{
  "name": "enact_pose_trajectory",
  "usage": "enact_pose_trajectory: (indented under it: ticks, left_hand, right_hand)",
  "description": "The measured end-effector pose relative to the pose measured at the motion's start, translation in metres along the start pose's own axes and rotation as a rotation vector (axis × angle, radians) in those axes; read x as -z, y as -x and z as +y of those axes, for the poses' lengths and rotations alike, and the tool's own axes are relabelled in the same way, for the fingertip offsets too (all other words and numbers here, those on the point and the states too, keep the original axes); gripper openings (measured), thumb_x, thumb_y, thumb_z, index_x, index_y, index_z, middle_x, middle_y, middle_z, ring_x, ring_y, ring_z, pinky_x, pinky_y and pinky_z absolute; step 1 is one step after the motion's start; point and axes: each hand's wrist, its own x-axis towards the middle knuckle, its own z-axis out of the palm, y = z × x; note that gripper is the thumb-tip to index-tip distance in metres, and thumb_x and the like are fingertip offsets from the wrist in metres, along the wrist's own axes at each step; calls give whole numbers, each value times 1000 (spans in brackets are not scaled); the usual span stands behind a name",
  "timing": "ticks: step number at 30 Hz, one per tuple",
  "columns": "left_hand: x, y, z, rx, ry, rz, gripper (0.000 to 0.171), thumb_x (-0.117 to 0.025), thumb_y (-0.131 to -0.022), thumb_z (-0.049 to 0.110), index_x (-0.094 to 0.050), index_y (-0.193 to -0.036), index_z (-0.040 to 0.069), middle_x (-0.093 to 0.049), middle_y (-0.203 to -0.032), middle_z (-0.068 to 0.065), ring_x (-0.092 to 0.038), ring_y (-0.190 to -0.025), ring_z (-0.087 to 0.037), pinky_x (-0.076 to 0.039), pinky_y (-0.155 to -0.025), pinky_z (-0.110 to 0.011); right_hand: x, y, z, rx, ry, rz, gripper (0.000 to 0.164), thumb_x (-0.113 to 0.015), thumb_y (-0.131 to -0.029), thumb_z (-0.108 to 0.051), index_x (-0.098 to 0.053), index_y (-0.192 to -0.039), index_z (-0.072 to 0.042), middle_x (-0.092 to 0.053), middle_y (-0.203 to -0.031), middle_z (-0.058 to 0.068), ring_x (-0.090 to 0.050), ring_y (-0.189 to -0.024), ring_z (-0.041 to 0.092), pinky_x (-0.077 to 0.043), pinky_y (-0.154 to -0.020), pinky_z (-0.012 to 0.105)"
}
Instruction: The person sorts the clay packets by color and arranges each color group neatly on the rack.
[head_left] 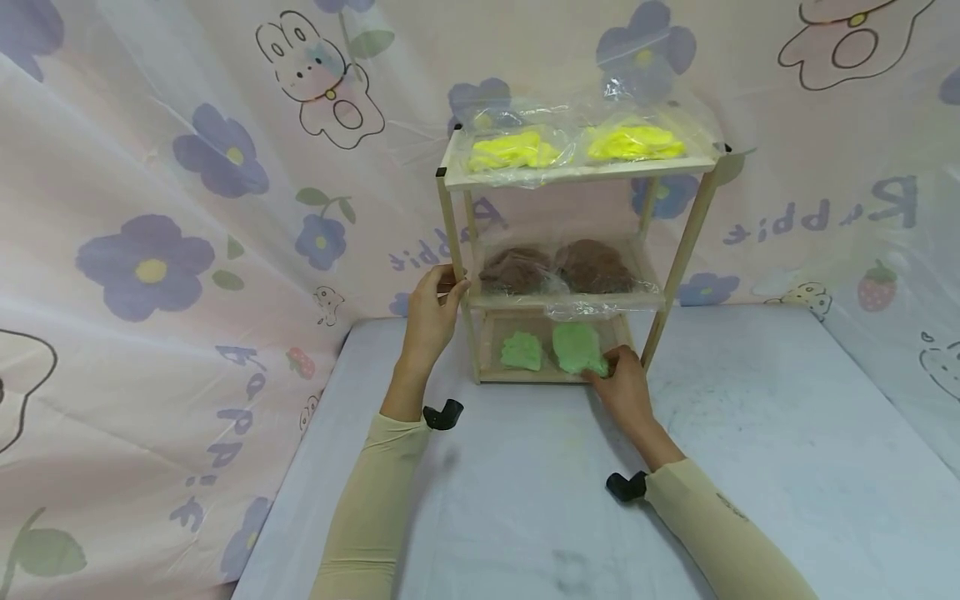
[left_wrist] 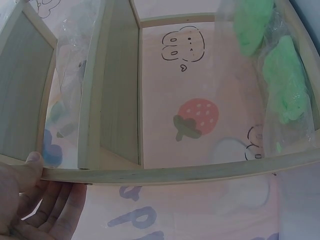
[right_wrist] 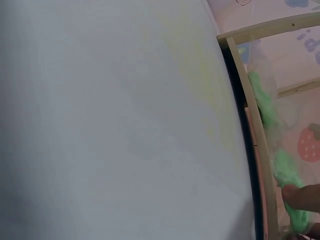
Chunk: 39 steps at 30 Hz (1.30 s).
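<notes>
A three-tier wooden shelf rack (head_left: 447, 221) stands on the white-covered table. My left hand (head_left: 431, 325) grips its left front post, thumb on one side and fingers on the other in the left wrist view. My right hand (head_left: 628, 396) is at the bottom tier, pinching the edge of a green clay-like lump in a clear bag (head_left: 576, 343). In the right wrist view the thumb (right_wrist: 300, 196) presses on that green lump; the other fingers are mostly cut off by the frame edge. Left of it on the same tier lies a smaller bagged green lump (head_left: 521, 350).
Two brown lumps (head_left: 596, 267) in clear plastic fill the middle tier, whose bag hangs over the front edge. On the top tier lie two bagged yellow pieces (head_left: 636, 143). Behind the rack hangs a printed curtain (head_left: 300, 200). The white tabletop (head_left: 525, 500) extends in front.
</notes>
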Motion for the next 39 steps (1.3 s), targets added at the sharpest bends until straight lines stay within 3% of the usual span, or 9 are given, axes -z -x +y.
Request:
enact_pose_trajectory:
  ticks: [11,22,27,33,39]
  left_hand:
    - [-1,1,0,5,-6,-7,31,-68,-107,19,-65,-132,0,-67,-125,-15,-67,-120,-30,-60,-107,-35]
    - [0,1,-1,-2,5,3,30,-68,-108,19,-65,-131,0,-67,-123,-16,-68,-119,-32,-60,-105,-36]
    - [3,1,-3,4,8,3,30,-68,-108,16,-65,-133,-1,-66,-126,-17,-67,-121,-32,-60,-106,-36]
    - [5,9,-8,40,4,-37,35,-67,-108,12,-61,-141,-1,-64,-134,-17,-65,-128,-33,-58,-109,-34]
    - [9,23,-15,64,-8,-57,37,-65,-110,16,-60,-143,1,-64,-136,-15,-64,-130,-29,-56,-111,-33]
  right_hand:
    - [-4,-7,3,22,20,30,43,-82,-95,-13,-54,-117,12,-56,-100,24,-53,-90,36,-45,-74,43]
    - [-6,-9,4,13,42,15,44,-81,-96,-14,-57,-120,14,-59,-105,27,-56,-91,37,-48,-76,45]
    - [-6,-10,1,12,45,-25,42,-74,-98,-9,-57,-126,17,-60,-113,32,-57,-100,42,-51,-84,53]
    - [0,-6,-7,17,111,-94,53,-69,-97,-8,-50,-138,21,-56,-126,40,-57,-116,53,-51,-98,65]
    - [16,2,-15,126,199,-158,59,-74,-97,-12,-50,-139,22,-55,-132,44,-52,-126,58,-48,-106,70]
